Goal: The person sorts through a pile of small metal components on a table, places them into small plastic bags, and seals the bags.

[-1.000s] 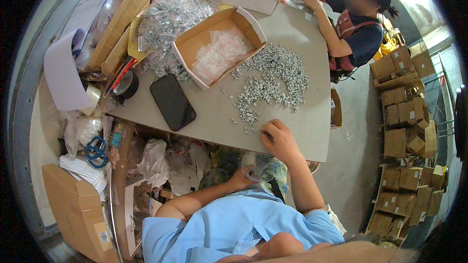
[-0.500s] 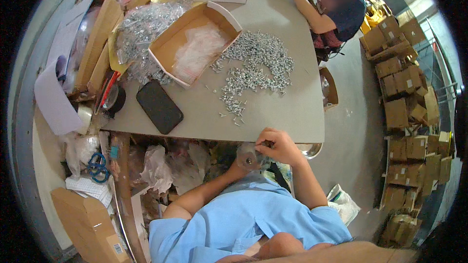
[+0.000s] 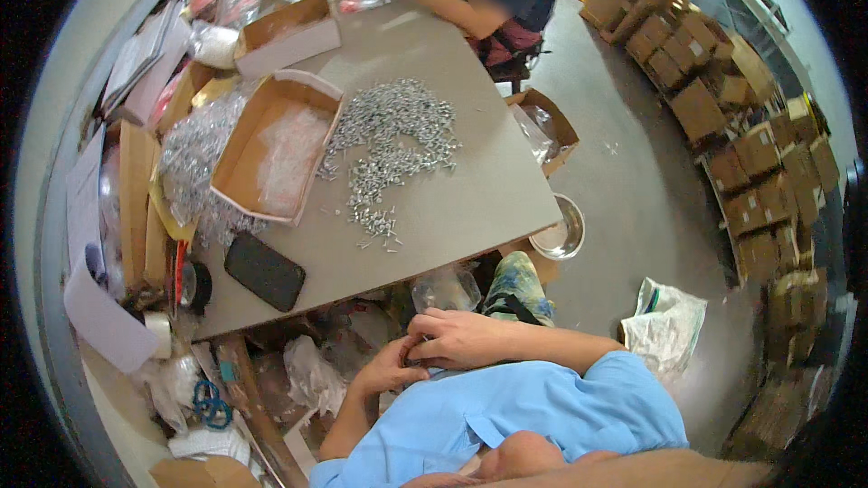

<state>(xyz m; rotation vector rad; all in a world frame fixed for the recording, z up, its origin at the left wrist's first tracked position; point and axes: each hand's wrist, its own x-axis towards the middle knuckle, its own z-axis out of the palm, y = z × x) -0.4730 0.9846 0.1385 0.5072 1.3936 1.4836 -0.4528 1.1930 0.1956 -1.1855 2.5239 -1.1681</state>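
Both hands meet close to my blue shirt, just below the table's near edge. My left hand [image 3: 387,370] has its fingers bent and closed, touching the right fingers. My right hand [image 3: 459,340] curls over it from the right, its fingers pressed together. Whatever lies between the fingertips is hidden. Beyond them, under the table edge, is a clear plastic bag [image 3: 445,291]. On the grey table [image 3: 470,190] lies a loose heap of silver screws [image 3: 389,131]. An open cardboard tray [image 3: 237,163] left of the screws holds small clear plastic bags [image 3: 291,155].
A black phone-like slab [image 3: 264,271] lies near the table's left corner, beside a pile of filled clear bags [image 3: 194,163]. Blue-handled scissors [image 3: 212,405] are at lower left. A metal bowl [image 3: 562,230] stands by the right corner. A co-worker [image 3: 506,0] sits at the far side.
My view has swung to the right. The hands have come in closer to my shirt and pressed together; the clear bag with a small dark piece seen in my left hand is now hidden.
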